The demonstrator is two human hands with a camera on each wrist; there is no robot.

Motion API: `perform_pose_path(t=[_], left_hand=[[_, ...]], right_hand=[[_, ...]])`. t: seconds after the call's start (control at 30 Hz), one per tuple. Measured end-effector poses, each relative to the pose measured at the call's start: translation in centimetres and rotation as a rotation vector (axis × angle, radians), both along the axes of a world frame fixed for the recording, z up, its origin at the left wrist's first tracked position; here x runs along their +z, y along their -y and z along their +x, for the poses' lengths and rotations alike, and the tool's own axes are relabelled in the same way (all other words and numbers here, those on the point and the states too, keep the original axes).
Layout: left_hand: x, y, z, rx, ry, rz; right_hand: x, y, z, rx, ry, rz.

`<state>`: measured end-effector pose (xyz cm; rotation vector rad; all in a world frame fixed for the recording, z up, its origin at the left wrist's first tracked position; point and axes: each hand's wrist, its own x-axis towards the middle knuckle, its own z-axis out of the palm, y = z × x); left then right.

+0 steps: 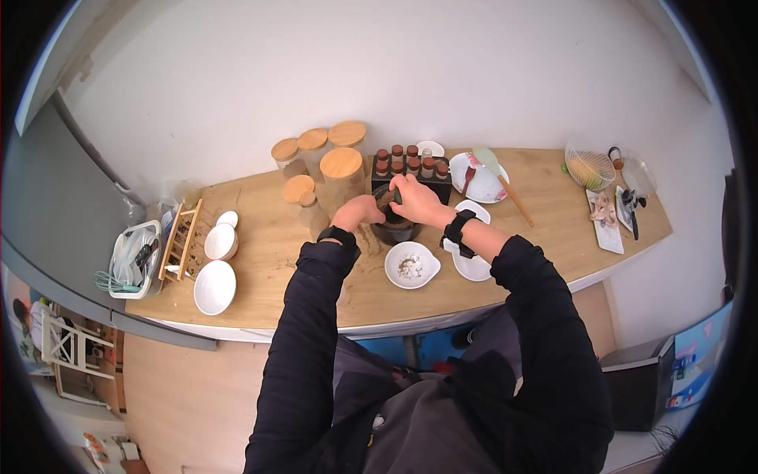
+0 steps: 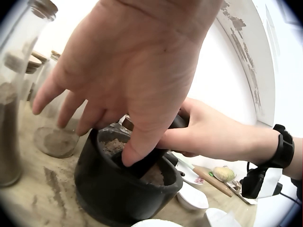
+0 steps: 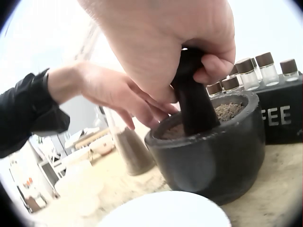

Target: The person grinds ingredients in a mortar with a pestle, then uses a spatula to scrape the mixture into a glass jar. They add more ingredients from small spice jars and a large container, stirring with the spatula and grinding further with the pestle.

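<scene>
A black stone mortar (image 3: 208, 161) with brown ground powder (image 3: 228, 111) inside stands on the wooden counter. My right hand (image 1: 418, 203) grips the top of a black pestle (image 3: 194, 104), whose lower end is down in the powder. My left hand (image 2: 128, 71) holds the mortar's rim on the left side, thumb reaching inside beside the pestle and the other fingers spread outside. Just in front of the mortar sits a white spouted bowl (image 1: 412, 266) with brown bits in it. Scattered brown powder (image 2: 54, 187) marks the counter to the left.
Glass jars with wooden lids (image 1: 342, 163) stand behind left. A black rack of brown-capped vials (image 3: 284, 106) is right behind the mortar. White dishes (image 1: 474, 267) and a floral plate (image 1: 491, 188) lie rightward; white bowls (image 1: 215, 287) and a wooden rack (image 1: 180, 241) lie left.
</scene>
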<state>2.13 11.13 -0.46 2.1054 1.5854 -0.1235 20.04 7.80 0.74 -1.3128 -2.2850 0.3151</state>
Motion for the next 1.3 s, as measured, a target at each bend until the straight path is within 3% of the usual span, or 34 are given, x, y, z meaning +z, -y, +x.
perform_pose_path(t=[0.03, 0.13, 0.23, 0.33, 0.43, 0.47, 0.6, 0.7, 0.83, 0.97, 1.07, 1.17, 1.27, 1.3], left_hand=[[-0.2, -0.1, 0.1, -0.016, -0.018, -0.012], [-1.6, 1.0, 0.6, 0.006, 0.230, 0.385], [-0.3, 2.3, 2.1, -0.037, 0.263, 0.451], [0.6, 3.0, 3.8, 0.034, 0.182, 0.557], [1.3, 3.0, 4.3, 0.034, 0.112, 0.559], [1.5, 3.0, 4.4, 0.064, 0.102, 0.550], [2.3, 2.7, 4.3, 0.208, 0.064, 0.519], [2.9, 2.8, 4.0, 0.270, 0.067, 0.489], [2.7, 2.8, 3.9, 0.347, 0.075, 0.532], [4.4, 2.7, 3.8, 0.433, 0.111, 0.613], [4.8, 2.3, 3.7, 0.436, 0.132, 0.669], [4.7, 2.1, 4.3, 0.429, 0.125, 0.669], [3.8, 2.2, 5.2, 0.430, 0.119, 0.654], [3.6, 2.2, 5.5, 0.430, 0.118, 0.649]], right_hand=[[-0.1, -0.2, 0.1, -0.025, -0.065, -0.041], [-0.6, -0.7, 0.7, -0.007, -0.169, -0.079], [-1.4, -1.3, 1.0, 0.028, -0.224, -0.104], [-1.3, -1.3, 1.7, 0.084, -0.324, -0.172], [-0.9, -1.6, 3.2, 0.231, -0.601, -0.633], [-0.8, -1.6, 3.7, 0.247, -0.499, -0.525], [-0.1, 0.0, 6.4, -0.024, -0.361, -0.393], [-3.1, 1.8, 7.0, -0.123, -0.339, -0.318], [-4.1, 4.1, 4.7, -0.059, -0.399, -0.348], [-6.1, 4.2, 3.0, -0.155, -0.467, -0.397], [-7.7, 3.6, 2.4, -0.157, -0.460, -0.302], [-7.8, 3.4, 2.2, -0.174, -0.445, -0.277], [-6.5, 3.0, 2.5, -0.015, -0.561, -0.333], [-6.0, 3.0, 2.5, -0.054, -0.638, -0.431]])
